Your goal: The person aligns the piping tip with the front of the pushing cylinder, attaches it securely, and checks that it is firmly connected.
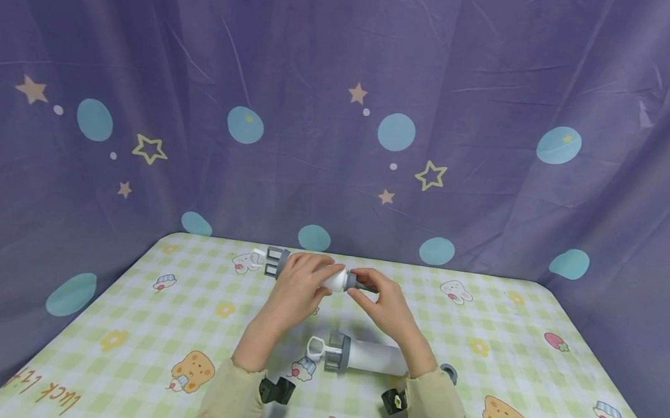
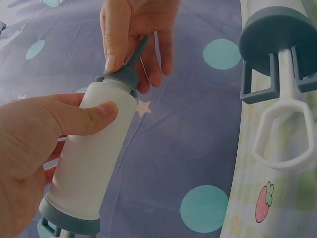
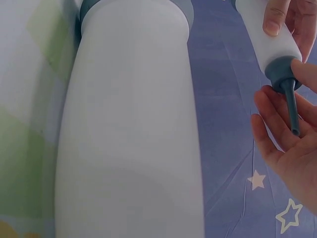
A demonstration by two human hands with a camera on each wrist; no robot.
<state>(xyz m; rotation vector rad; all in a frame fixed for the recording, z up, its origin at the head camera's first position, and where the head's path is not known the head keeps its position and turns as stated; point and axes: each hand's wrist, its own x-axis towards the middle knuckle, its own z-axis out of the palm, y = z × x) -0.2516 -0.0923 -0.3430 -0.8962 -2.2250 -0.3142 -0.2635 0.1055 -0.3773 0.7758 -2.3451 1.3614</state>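
Note:
A white icing syringe (image 1: 336, 281) with blue-grey end caps is raised above the far part of the table. My left hand (image 1: 299, 290) grips its barrel (image 2: 94, 153), thumb laid along the side. At the other end my right hand (image 1: 388, 303) pinches the blue-grey nozzle cap (image 2: 121, 77) between thumb and fingers. A thin nozzle (image 3: 290, 106) points out of that cap, past the right palm. The cap sits at the barrel's end; whether it is fully tightened I cannot tell. The white ring handle (image 1: 258, 257) shows at the left end.
A second, larger-looking white syringe (image 1: 376, 357) lies on the table beneath my right forearm, its ring handle (image 1: 315, 348) to the left. The green checked tablecloth (image 1: 156, 326) covers the table. A purple curtain (image 1: 324, 190) hangs behind and at both sides.

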